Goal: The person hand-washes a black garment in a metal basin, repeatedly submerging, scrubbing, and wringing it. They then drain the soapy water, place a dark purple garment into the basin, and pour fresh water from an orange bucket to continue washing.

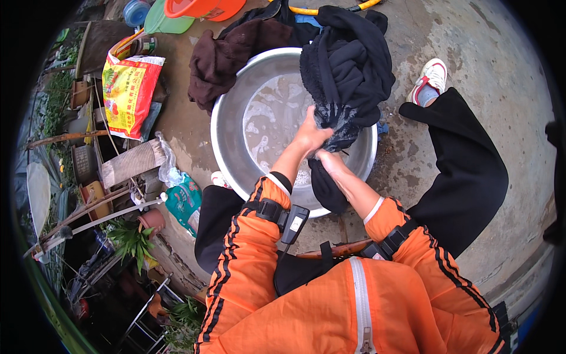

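Note:
A wet black garment (pixel 349 75) with a fleecy edge hangs over the right side of a wide metal basin (pixel 230 110), its upper part heaped beyond the rim. My left hand (pixel 311 132) grips its soapy lower part, thumb and fingers spread over the cloth. Just below, my right hand (pixel 330 160) has hold of the same bunch, most of its fingers hidden by fabric. A black end of cloth (pixel 327 188) drapes down inside the basin near my right wrist. Cloudy, sudsy water (pixel 274 115) covers the basin floor.
Brown cloth (pixel 216 66) lies against the basin's upper left rim. Beyond stand an orange basin (pixel 203 9) and a green scoop-like vessel (pixel 166 17). A printed sack (pixel 132 93), a teal detergent bag (pixel 183 201) and potted plants (pixel 128 239) line the left. A yellow hose (pixel 305 10) crosses the top.

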The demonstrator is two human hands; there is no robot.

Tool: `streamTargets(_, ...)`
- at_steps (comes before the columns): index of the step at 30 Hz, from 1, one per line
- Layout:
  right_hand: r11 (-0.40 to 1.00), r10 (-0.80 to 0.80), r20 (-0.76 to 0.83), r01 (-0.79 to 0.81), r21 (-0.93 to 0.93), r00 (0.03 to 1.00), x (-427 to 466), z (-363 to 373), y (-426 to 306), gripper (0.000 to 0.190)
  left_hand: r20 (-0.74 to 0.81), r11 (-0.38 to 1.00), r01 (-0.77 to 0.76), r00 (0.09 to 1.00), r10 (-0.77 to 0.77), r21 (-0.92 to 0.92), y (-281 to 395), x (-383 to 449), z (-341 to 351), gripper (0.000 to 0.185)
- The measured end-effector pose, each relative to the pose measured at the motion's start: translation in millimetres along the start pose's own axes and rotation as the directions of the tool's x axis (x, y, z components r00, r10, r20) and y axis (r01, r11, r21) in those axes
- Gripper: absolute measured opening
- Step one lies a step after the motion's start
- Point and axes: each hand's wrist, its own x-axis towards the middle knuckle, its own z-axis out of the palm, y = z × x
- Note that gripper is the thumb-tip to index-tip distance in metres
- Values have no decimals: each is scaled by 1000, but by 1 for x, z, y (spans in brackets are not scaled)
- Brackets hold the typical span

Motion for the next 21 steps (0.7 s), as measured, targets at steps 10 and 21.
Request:
streamTargets(10,933,-51,-232,-36,-357,971,-10,-4,-3,52,-238,919,57,970,41,389,-10,8,31,89)
streamTargets(21,981,-14,36,21,-195,999,-73,-14,4,106,-86,949,203,970,-229,-240,8,-5,16,117)
